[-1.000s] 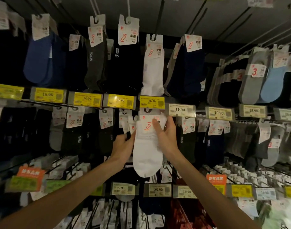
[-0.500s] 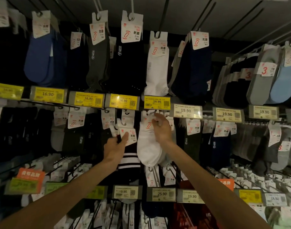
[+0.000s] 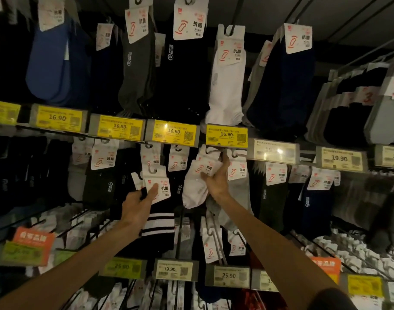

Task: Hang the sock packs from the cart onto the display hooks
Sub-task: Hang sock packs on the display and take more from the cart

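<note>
Below the price rail [image 3: 307, 154], left hand [image 3: 136, 204] holds one striped pack [image 3: 158, 222], right hand [image 3: 217, 182] one white pack [image 3: 193, 189]. On it: five yellow tags [image 3: 173, 132], three pale tags [image 3: 341, 157].

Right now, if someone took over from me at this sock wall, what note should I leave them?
The left hand grips the black striped sock pack by its card, in front of the middle row; it is not hung.
The right hand holds the white sock pack up just under the yellow 16.90 tag. Whether its card is on a hook cannot be seen.
Done: nothing certain.
Left: seat the white pack on its hook, then hang the striped one. The cart is out of view.
</note>
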Demonstrator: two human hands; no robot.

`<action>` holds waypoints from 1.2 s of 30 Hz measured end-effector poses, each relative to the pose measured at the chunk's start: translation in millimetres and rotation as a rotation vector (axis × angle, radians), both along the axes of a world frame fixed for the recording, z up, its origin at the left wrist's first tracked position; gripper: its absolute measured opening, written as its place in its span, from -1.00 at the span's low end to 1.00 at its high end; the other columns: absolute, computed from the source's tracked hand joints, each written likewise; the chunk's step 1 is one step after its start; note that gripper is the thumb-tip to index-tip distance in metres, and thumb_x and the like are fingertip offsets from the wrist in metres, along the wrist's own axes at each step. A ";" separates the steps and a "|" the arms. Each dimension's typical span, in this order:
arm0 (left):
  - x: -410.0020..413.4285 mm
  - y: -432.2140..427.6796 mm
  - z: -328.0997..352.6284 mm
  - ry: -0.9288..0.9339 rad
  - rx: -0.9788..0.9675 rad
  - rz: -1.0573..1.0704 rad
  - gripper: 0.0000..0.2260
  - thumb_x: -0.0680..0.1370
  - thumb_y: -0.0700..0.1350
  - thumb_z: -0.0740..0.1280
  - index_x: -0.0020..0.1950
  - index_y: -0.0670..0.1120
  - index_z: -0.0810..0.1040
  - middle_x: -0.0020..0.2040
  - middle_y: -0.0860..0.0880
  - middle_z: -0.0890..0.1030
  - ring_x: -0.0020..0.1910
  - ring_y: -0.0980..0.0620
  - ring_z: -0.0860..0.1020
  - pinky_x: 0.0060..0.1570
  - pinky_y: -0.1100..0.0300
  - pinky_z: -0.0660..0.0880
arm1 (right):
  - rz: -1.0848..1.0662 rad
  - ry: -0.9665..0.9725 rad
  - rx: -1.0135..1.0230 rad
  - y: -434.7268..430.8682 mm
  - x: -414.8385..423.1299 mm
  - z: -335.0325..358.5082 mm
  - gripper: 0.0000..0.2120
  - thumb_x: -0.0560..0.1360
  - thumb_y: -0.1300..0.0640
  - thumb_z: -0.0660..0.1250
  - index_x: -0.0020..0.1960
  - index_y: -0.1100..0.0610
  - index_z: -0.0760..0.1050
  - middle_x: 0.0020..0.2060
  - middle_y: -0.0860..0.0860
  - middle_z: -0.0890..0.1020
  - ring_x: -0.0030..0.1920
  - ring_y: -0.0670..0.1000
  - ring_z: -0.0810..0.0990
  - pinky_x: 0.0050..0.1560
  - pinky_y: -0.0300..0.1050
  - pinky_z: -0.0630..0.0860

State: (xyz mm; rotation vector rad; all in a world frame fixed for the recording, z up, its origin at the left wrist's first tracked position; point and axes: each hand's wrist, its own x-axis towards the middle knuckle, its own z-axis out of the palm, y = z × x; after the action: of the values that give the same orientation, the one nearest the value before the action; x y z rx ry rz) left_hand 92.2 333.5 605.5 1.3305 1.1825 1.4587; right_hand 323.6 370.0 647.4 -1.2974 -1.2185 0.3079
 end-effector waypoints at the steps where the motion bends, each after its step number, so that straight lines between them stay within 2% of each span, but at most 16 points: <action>1: -0.9 2.5 -1.6 -0.005 -0.002 -0.008 -0.64 0.55 0.10 0.37 0.16 -0.16 0.65 0.01 -0.07 0.68 0.06 -0.04 0.61 0.15 0.09 0.49 | -0.009 0.053 0.007 6.3 2.3 -3.7 -0.12 0.46 0.24 0.45 0.55 0.03 -0.07 0.35 -0.03 0.38 0.30 0.00 0.43 0.30 -0.02 0.43; 4: -2.8 8.3 -3.3 -0.014 0.011 -0.026 -0.66 0.55 0.09 0.38 0.15 -0.13 0.65 0.01 -0.05 0.68 0.04 0.00 0.62 0.10 0.13 0.47 | -0.037 0.113 -0.004 30.3 11.7 -18.2 -0.20 0.42 -0.02 0.49 0.49 0.00 0.09 0.33 0.05 0.49 0.31 0.13 0.49 0.26 0.19 0.49; 6: -3.6 11.7 -2.8 -0.012 0.017 -0.030 -0.66 0.54 0.09 0.38 0.17 -0.12 0.65 0.01 -0.03 0.68 0.04 0.01 0.61 0.11 0.13 0.48 | -0.043 0.093 -0.037 32.1 12.2 -20.8 -0.20 0.38 -0.21 0.44 0.47 0.01 0.16 0.30 0.02 0.52 0.30 0.10 0.51 0.26 0.17 0.50; 7: -3.7 13.5 -2.4 -0.010 0.015 -0.032 -0.66 0.54 0.10 0.38 0.17 -0.11 0.65 0.01 -0.03 0.68 0.05 0.00 0.62 0.13 0.11 0.49 | -0.028 0.108 -0.044 29.7 10.9 -18.2 -0.27 0.41 -0.22 0.41 0.45 0.03 0.23 0.26 0.00 0.55 0.27 0.07 0.53 0.25 0.11 0.50; 9: -2.2 15.5 -2.6 -0.009 -0.001 -0.041 -0.65 0.54 0.11 0.39 0.16 -0.11 0.65 0.02 -0.04 0.69 0.05 -0.02 0.63 0.18 0.05 0.51 | 0.092 0.239 -0.093 26.5 10.1 -14.5 -0.51 0.51 -0.06 0.41 0.36 0.08 0.40 0.17 -0.02 0.60 0.16 0.01 0.57 0.18 -0.04 0.51; 12: 2.1 15.9 -5.3 -0.016 -0.009 -0.037 -0.69 0.54 0.09 0.39 0.12 -0.12 0.67 0.00 -0.05 0.70 0.04 -0.04 0.64 0.19 0.02 0.52 | 0.270 0.419 -0.150 36.0 12.8 -10.4 -0.62 0.47 0.07 0.48 0.24 0.05 0.48 0.13 0.01 0.63 0.10 0.00 0.61 0.10 -0.08 0.54; 14: 4.2 16.2 -8.4 -0.019 -0.017 -0.045 -0.71 0.54 0.08 0.40 0.11 -0.11 0.67 0.00 -0.06 0.70 0.05 -0.04 0.64 0.21 -0.01 0.53 | 0.296 0.459 -0.166 45.3 13.4 -8.1 -0.60 0.42 0.10 0.52 0.22 0.10 0.53 0.09 0.03 0.66 0.08 0.02 0.63 0.03 -0.10 0.54; 18: 3.8 17.3 -11.1 -0.025 -0.032 -0.044 -0.76 0.53 0.06 0.41 0.07 -0.08 0.68 -0.01 -0.04 0.70 0.04 -0.03 0.65 0.22 -0.04 0.53 | 0.348 0.535 -0.246 65.9 20.0 -15.6 -0.34 0.18 -0.04 0.66 0.21 0.11 0.57 0.07 0.04 0.69 0.11 0.12 0.64 0.26 0.19 0.48; 20: 3.6 18.1 -9.8 -0.038 -0.025 -0.048 -0.75 0.54 0.04 0.40 0.09 -0.10 0.68 0.00 -0.04 0.70 0.05 -0.03 0.65 0.19 0.01 0.53 | 0.376 0.549 -0.229 73.3 25.5 -21.3 -0.28 0.13 -0.03 0.68 0.23 0.12 0.57 0.06 0.04 0.70 0.10 0.10 0.66 0.29 0.19 0.47; 24: 5.0 17.7 -5.6 -0.059 -0.021 -0.045 -0.78 0.54 0.03 0.39 0.07 -0.07 0.66 0.00 -0.03 0.70 0.03 0.01 0.64 0.06 0.14 0.51 | 0.367 0.519 -0.197 73.5 23.3 -24.4 -0.40 0.28 0.07 0.61 0.27 0.13 0.53 0.10 0.02 0.68 0.12 0.04 0.63 0.28 0.04 0.48; 30: 7.9 16.9 -4.0 -0.081 -0.025 -0.054 -0.83 0.55 0.00 0.39 0.03 -0.06 0.66 -0.03 -0.03 0.70 0.02 0.01 0.64 0.02 0.16 0.53 | 0.387 0.539 -0.176 74.2 30.4 -38.8 -0.49 0.31 0.04 0.60 0.22 0.08 0.57 0.06 -0.02 0.70 0.11 0.02 0.65 0.26 0.05 0.51; 33: 10.8 18.1 -4.2 -0.078 -0.028 -0.060 -0.80 0.54 0.01 0.40 0.06 -0.08 0.67 -0.02 -0.03 0.70 0.05 -0.01 0.65 0.15 0.07 0.53 | 0.397 0.523 -0.127 74.0 32.6 -38.0 -0.58 0.35 0.10 0.57 0.18 0.09 0.59 0.03 -0.01 0.71 0.07 0.02 0.67 0.18 0.01 0.55; 36: 14.3 18.3 -3.9 -0.070 -0.033 -0.067 -0.80 0.53 0.02 0.42 0.04 -0.07 0.68 -0.01 -0.05 0.71 0.05 -0.02 0.65 0.23 -0.02 0.53 | 0.359 0.565 -0.068 76.9 29.9 -24.1 -0.57 0.33 0.15 0.58 0.17 0.13 0.59 0.01 0.03 0.71 0.01 0.03 0.70 0.07 -0.03 0.60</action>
State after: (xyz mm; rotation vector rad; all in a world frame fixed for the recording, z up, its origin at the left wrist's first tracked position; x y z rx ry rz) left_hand 106.5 351.7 601.6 1.2747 1.1023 1.4198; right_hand 353.5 446.9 623.3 -0.9456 -0.9471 0.9166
